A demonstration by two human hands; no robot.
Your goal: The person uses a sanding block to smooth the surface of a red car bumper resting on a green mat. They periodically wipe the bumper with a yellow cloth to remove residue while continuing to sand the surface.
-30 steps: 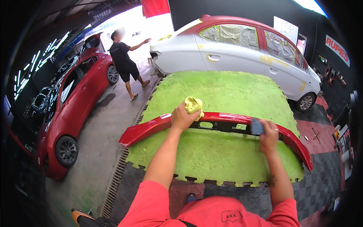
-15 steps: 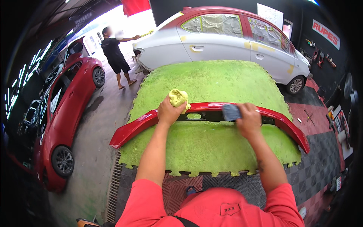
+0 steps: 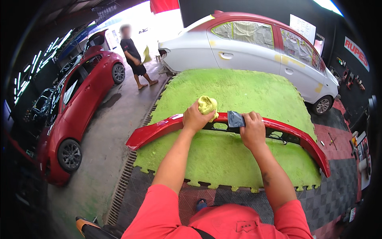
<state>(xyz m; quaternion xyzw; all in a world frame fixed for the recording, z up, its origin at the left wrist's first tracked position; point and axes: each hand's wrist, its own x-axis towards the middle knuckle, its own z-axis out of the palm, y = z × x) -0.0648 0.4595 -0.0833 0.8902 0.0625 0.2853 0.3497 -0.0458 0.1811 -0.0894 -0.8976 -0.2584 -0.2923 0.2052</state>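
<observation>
A long, curved, glossy red car trim piece (image 3: 159, 128), with dark cut-outs along its near side, lies across the green foam-matted table (image 3: 234, 85). My left hand (image 3: 195, 120) is closed around a bunched yellow cloth (image 3: 207, 106) at the trim's upper edge, left of its middle. Just right of that, my right hand (image 3: 253, 130) grips a dark grey sheet of sandpaper (image 3: 235, 119), which lies against the red surface. The fingers curl over the sheet's right end. What is under the sheet is hidden.
Behind the table stands a white-and-red car (image 3: 250, 51) with masked windows. A red car (image 3: 79, 107) is on the left. Between them a person in black (image 3: 133, 57) stands holding a yellowish cloth. A floor grate (image 3: 123, 187) runs along the table's left side.
My right hand has slid the sandpaper left along the trim, closer to my left hand, which still holds the yellow cloth. The view has shifted; the person in black has lowered their arm.
</observation>
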